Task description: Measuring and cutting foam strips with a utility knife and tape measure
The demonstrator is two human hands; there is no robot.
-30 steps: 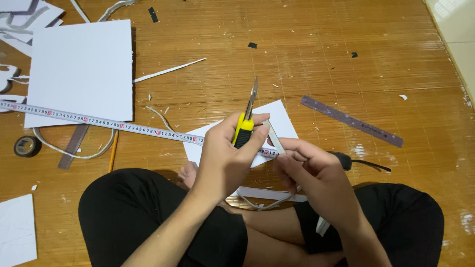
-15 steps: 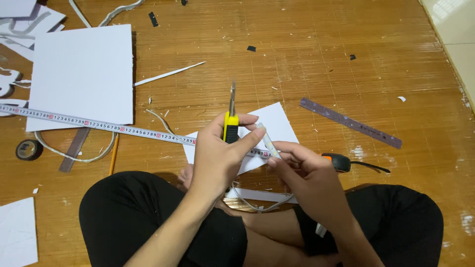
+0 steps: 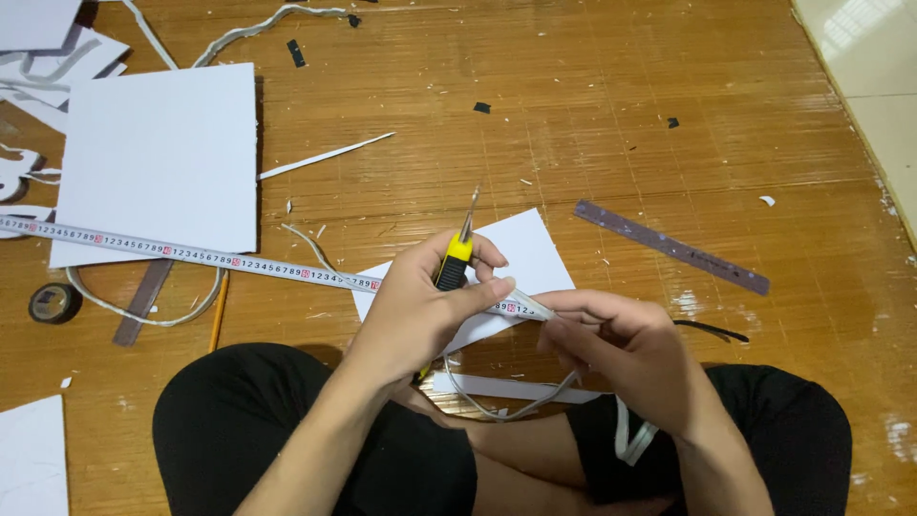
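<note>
Since a moment ago the yellow utility knife [image 3: 457,256] has tipped more upright in my left hand [image 3: 420,311], fist tight round it above the small white sheet, while my right hand [image 3: 626,349] pinches the measuring tape [image 3: 191,253] end; a slip could nick those fingers.

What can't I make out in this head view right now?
- Yellow-and-black utility knife: handle hidden inside the left hand.
- White measuring tape: its end hidden by the right hand; its left run cut by the frame edge.
- Small white foam sheet: lower part covered by both hands.
</note>
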